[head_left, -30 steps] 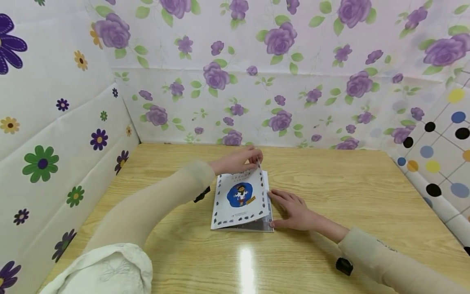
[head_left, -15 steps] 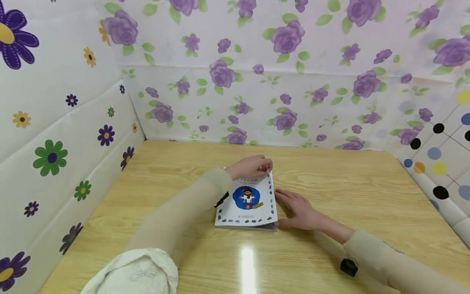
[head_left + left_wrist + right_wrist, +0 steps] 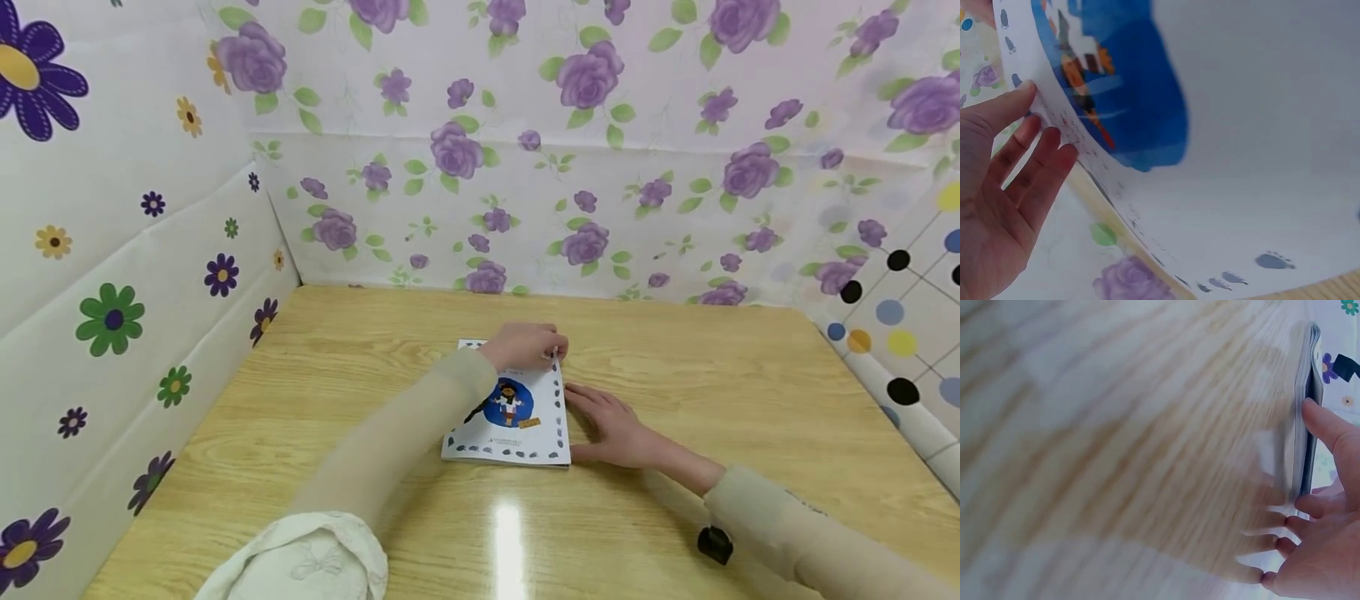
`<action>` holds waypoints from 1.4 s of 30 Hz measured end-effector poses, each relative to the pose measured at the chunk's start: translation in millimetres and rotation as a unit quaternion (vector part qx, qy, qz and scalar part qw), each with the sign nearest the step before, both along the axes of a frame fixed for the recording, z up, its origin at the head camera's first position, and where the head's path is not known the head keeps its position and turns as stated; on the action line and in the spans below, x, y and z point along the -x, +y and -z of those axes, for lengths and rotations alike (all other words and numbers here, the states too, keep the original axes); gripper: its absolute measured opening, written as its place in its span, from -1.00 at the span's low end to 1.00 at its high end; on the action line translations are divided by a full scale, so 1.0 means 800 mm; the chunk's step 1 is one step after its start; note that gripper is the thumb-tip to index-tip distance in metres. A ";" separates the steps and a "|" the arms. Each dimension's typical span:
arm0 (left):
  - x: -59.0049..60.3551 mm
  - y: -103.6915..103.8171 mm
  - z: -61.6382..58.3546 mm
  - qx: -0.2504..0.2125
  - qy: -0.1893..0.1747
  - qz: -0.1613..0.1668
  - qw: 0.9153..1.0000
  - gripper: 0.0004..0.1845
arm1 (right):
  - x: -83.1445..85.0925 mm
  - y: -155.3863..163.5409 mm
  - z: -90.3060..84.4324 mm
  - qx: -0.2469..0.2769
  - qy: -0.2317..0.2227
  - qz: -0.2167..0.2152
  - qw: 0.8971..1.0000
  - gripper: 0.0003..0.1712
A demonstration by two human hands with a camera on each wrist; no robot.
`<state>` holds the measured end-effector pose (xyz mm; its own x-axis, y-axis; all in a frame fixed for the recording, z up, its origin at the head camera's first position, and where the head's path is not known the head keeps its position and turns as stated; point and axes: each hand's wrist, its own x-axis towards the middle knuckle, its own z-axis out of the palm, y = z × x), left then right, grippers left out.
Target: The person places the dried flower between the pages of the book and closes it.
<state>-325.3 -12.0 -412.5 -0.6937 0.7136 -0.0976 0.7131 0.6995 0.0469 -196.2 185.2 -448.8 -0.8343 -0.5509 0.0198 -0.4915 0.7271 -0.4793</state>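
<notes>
A thin picture book [image 3: 545, 417] lies on the wooden table, its white front cover bearing a cartoon figure on a blue patch and a border of small footprints. At the upper right of the cover, my left hand [image 3: 527, 344] pinches its edge. In the left wrist view the thumb [image 3: 1019, 94] lies on the face of the cover [image 3: 1241, 125], with the fingers curled at its edge. My right hand [image 3: 617, 435] rests on the table along the book's right edge, fingers relaxed. The right wrist view has its thumb [image 3: 1319, 419] against the page edges, where a dark gap shows below the cover.
Bare wooden table [image 3: 360, 375] surrounds the book. A purple-rose cloth [image 3: 585, 167] forms the back wall, with a flower-print cloth [image 3: 135, 267] on the left and a dotted one [image 3: 907, 317] on the right. Black wrist cameras [image 3: 716, 544] sit on the forearms.
My left hand has brought the raised cover down to the right, and the book now looks nearly closed. The right hand keeps its place at the right edge. The head view has shifted slightly.
</notes>
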 end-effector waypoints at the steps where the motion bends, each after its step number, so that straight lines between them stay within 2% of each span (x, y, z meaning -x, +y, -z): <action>1: 0.000 0.002 -0.001 0.007 0.002 -0.001 1.000 -0.82 | 0.001 0.000 0.000 0.001 0.004 -0.001 1.000 0.02; 5: -0.002 0.007 -0.007 0.020 -0.008 -0.012 1.000 -0.80 | 0.003 0.001 0.000 -0.002 0.011 -0.008 1.000 0.02; 10: -0.005 0.007 -0.009 0.006 -0.041 -0.027 0.999 -0.77 | 0.003 -0.003 -0.007 0.021 -0.036 -0.027 0.999 -0.08; 14: -0.004 0.004 -0.007 -0.006 -0.045 -0.034 0.998 -0.74 | -0.002 -0.013 -0.018 0.039 -0.073 -0.017 0.996 -0.16; 19: 0.001 0.002 -0.002 -0.021 -0.037 -0.037 0.998 -0.70 | -0.013 -0.020 -0.015 -0.002 -0.037 0.009 0.999 -0.02; 22: 0.001 0.001 0.000 -0.033 -0.044 -0.044 0.998 -0.68 | -0.017 -0.019 -0.010 -0.008 -0.020 0.024 0.999 0.01; 27: -0.002 -0.003 -0.001 -0.048 -0.065 -0.049 0.996 -0.62 | -0.022 -0.018 -0.007 0.001 -0.029 0.040 0.999 -0.01; 33: -0.001 -0.012 -0.002 -0.057 -0.085 -0.042 0.994 -0.56 | -0.022 -0.017 -0.007 0.000 -0.035 0.038 0.999 -0.02; 42: 0.001 -0.017 -0.001 -0.057 -0.087 -0.035 0.994 -0.54 | -0.020 -0.017 -0.009 -0.004 -0.041 0.039 0.998 0.00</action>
<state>-326.0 -25.5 -411.7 -0.7212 0.6782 -0.1412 0.6377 0.7295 0.2472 -180.0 172.0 -441.9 -0.8734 -0.4840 -0.0542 -0.3928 0.7660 -0.5089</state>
